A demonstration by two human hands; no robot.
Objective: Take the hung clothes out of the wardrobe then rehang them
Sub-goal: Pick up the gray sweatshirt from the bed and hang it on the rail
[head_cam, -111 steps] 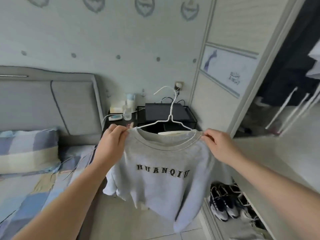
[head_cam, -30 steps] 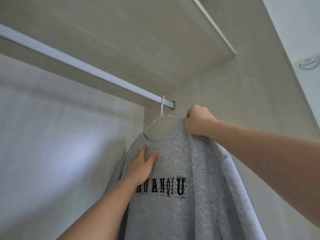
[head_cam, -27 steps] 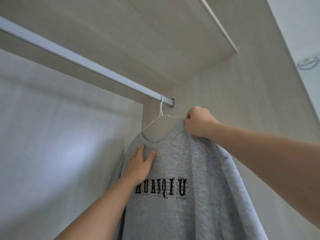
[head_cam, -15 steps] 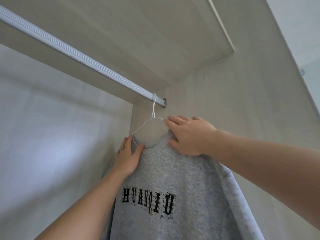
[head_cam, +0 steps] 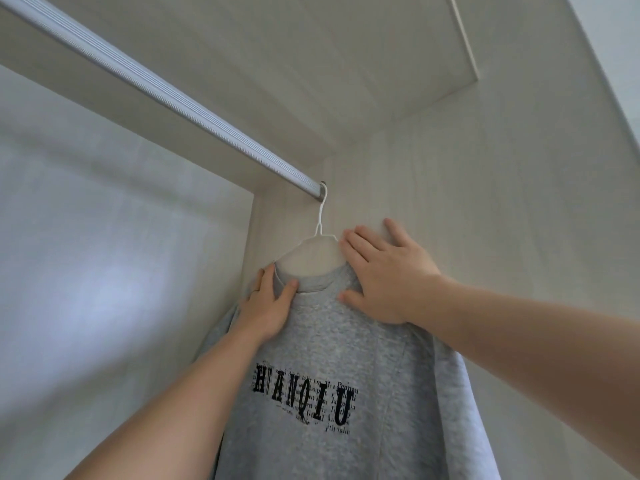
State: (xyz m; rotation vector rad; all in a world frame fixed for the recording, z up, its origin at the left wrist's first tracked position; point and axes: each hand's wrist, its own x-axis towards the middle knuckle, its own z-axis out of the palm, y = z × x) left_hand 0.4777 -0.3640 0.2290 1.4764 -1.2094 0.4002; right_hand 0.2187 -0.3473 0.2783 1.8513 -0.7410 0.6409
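While sweatshirt (head_cam: 346, 358) hangs on rail (head_cam: 166, 95), left hand (head_cam: 268, 310), right hand (head_cam: 384, 282) touch shoulders.

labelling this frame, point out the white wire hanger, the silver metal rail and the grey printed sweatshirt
white wire hanger (head_cam: 321, 216), head view, neck below the hook
silver metal rail (head_cam: 166, 97), head view, middle of bar
grey printed sweatshirt (head_cam: 346, 341), head view, chest above lettering
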